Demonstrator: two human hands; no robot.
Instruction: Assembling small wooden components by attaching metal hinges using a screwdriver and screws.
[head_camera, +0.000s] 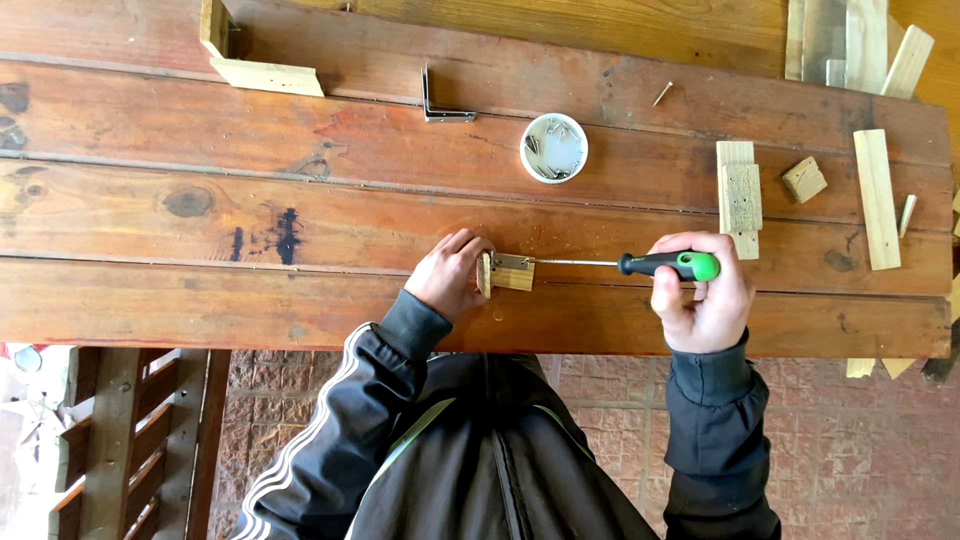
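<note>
The right hand (705, 300) is closed around the black-and-green plastic handle of a long-shafted screwdriver (668, 265), which lies nearly level over the desk with its thin steel shaft running leftward. The tip meets a small metal corner bracket (510, 262) set against a small pale wooden block assembly (503, 273). The left hand (452, 275) is curled with its fingers pressed on the left end of that block, steadying it; it grips nothing else. The block sits near the front edge of the dark reddish-brown plank desk (300, 220), between the two hands.

By the look of it, a screw is being driven through the bracket into the wood. The next move would call for keeping the shaft in line with the screw and the block held firm, so the tip does not slip off.

Further out, a round white plastic tub of screws (554, 148) stands behind the work, a second steel angle bracket (440, 105) lies beyond it to the left, and pale wooden offcuts (740, 190) are scattered to the right.
</note>
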